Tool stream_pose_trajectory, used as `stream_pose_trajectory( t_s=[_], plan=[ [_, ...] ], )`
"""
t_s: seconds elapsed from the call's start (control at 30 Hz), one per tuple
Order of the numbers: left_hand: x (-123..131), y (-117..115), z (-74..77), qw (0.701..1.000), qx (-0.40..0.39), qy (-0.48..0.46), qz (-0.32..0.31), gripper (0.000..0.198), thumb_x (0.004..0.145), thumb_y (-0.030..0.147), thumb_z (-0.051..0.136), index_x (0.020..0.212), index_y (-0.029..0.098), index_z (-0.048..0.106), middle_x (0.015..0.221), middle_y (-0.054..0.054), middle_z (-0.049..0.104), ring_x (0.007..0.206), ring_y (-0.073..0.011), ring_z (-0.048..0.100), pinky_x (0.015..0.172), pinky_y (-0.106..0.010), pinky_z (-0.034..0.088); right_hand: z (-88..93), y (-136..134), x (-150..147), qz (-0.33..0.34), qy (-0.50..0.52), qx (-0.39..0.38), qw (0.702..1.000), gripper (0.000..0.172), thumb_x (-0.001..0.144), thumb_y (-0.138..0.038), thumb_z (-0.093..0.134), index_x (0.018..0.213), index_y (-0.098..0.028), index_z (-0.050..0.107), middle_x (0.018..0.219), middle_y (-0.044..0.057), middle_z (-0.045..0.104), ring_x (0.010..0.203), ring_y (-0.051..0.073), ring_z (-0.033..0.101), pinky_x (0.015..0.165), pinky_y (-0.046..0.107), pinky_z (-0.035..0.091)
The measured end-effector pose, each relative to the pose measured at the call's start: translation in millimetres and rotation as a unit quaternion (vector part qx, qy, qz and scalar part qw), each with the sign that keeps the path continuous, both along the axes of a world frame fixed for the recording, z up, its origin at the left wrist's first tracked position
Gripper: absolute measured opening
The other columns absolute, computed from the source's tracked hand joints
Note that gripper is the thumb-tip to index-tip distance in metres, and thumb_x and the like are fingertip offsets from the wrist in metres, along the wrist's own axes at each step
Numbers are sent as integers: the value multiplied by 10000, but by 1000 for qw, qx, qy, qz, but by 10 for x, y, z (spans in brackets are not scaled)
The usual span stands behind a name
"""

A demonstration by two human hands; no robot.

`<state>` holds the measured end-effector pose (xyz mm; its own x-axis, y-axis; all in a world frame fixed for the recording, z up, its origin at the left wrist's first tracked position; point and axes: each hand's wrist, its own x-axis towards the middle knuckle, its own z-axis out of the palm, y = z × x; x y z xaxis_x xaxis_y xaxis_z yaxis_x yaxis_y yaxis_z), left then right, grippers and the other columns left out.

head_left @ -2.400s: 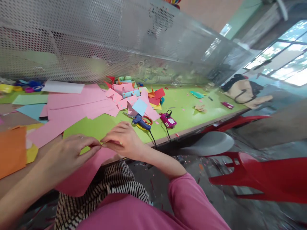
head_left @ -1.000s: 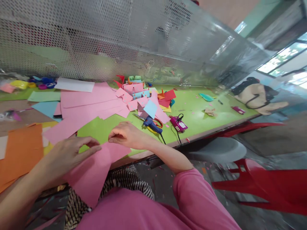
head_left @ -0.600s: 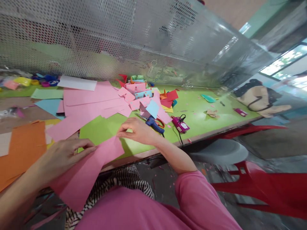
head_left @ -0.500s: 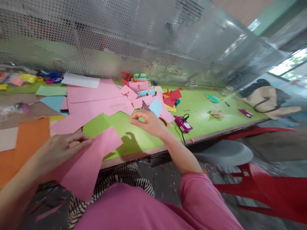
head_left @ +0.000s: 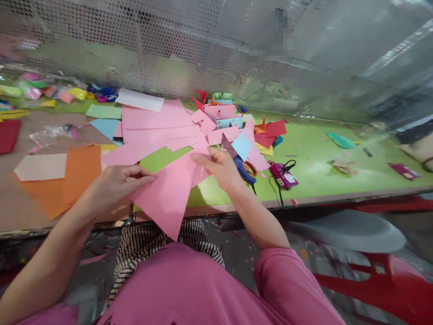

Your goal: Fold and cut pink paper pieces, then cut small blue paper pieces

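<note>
A folded piece of pink paper (head_left: 167,192) is stretched between my two hands, over the table's front edge. My left hand (head_left: 117,185) pinches its left side between thumb and fingers. At its upper right corner, my right hand (head_left: 219,168) grips the paper, thumb on top. Behind it lie a green sheet (head_left: 162,159) and large pink sheets (head_left: 155,119). Close to my right wrist rests a blue-handled tool with a cord (head_left: 244,170), partly hidden; its kind is unclear. Small folded dotted paper pieces (head_left: 223,135) stand beyond my right hand.
Orange paper sheets (head_left: 83,171) lie on the left of the table. To the right sit a purple box with a black cord (head_left: 283,176) and scraps of brown paper (head_left: 344,166). A perforated metal panel (head_left: 135,49) rises behind. Grey and red stools (head_left: 352,230) stand at the right.
My right hand, empty before, has come to the pink paper and taken hold of its upper right corner. My left hand has brought the paper up and to the right. The view has shifted left.
</note>
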<state>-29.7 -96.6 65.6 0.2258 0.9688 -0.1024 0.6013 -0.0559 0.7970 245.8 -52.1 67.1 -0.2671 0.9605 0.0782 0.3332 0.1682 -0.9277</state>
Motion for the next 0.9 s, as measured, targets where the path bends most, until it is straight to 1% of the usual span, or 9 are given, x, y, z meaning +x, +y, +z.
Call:
stream_pose_trajectory(
  t_s=[0.2, 0.3, 0.37, 0.5, 0.6, 0.7, 0.77, 0.83, 0.9],
  plan=[
    [-389, -15, -104, 998, -19, 52, 35, 488, 824, 693, 558, 856, 263, 786, 907, -18, 810, 921, -263, 720, 854, -379, 522, 119, 141, 234, -84, 142, -32, 986, 372, 705, -559, 870, 700, -244, 671, 677, -33, 628, 646, 122, 556, 605, 283, 474],
    [-391, -43, -47, 985, 49, 111, 123, 487, 913, 646, 466, 937, 246, 742, 955, 23, 791, 961, -254, 720, 878, -393, 508, 150, 219, 248, -126, 185, 2, 975, 389, 669, -552, 882, 674, -243, 645, 677, -39, 612, 632, 114, 528, 605, 281, 466],
    [-206, -82, 15, 966, 133, 101, 200, 475, 949, 622, 434, 1043, 248, 713, 1031, 41, 783, 1067, -252, 718, 913, -380, 520, 140, 269, 197, -132, 188, 12, 973, 404, 667, -560, 875, 687, -242, 626, 684, -44, 593, 640, 113, 510, 612, 281, 456],
    [433, -120, 129, 971, 198, 114, 73, 680, 874, 590, 623, 1428, 199, 575, 1499, -121, 622, 1326, -345, 612, 1104, -479, 486, 126, 304, -29, -93, 161, 10, 982, 438, 710, -592, 847, 726, -238, 590, 667, -65, 518, 650, 107, 479, 617, 265, 423],
    [746, -65, 183, 974, 164, 153, 14, 810, 860, 556, 672, 1548, 188, 451, 1591, -174, 517, 1401, -394, 549, 1130, -516, 469, 206, 271, -194, -40, 145, 38, 988, 467, 762, -612, 813, 718, -227, 553, 680, -68, 482, 647, 93, 455, 615, 251, 405],
    [751, 20, 198, 986, 138, 91, -4, 742, 910, 448, 588, 1581, 208, 381, 1473, -143, 622, 1251, -331, 655, 1039, -467, 531, 371, 212, -274, 30, 131, 56, 989, 429, 798, -611, 788, 806, -224, 603, 732, -56, 531, 689, 101, 506, 647, 254, 442],
    [663, 71, 187, 990, 136, 12, -14, 632, 911, 414, 547, 1495, 185, 472, 1225, -104, 728, 1041, -270, 703, 931, -418, 569, 490, 157, -281, 87, 128, 57, 986, 411, 838, -608, 748, 952, -224, 658, 870, -26, 645, 824, 128, 606, 773, 277, 514],
    [578, 108, 160, 990, 125, -59, -16, 449, 910, 437, 531, 1255, 166, 627, 938, -59, 724, 848, -228, 672, 802, -374, 578, 568, 95, -265, 131, 104, 68, 983, 415, 903, -595, 674, 1106, -233, 670, 1076, 17, 715, 1029, 167, 666, 947, 323, 531],
    [528, 129, 116, 987, 102, -122, -8, 336, 906, 463, 528, 1008, 172, 662, 796, -40, 671, 776, -212, 639, 739, -355, 570, 569, 43, -233, 119, 48, 125, 984, 425, 928, -556, 662, 1211, -240, 658, 1256, 50, 707, 1217, 206, 642, 1080, 370, 487]
  ],
)
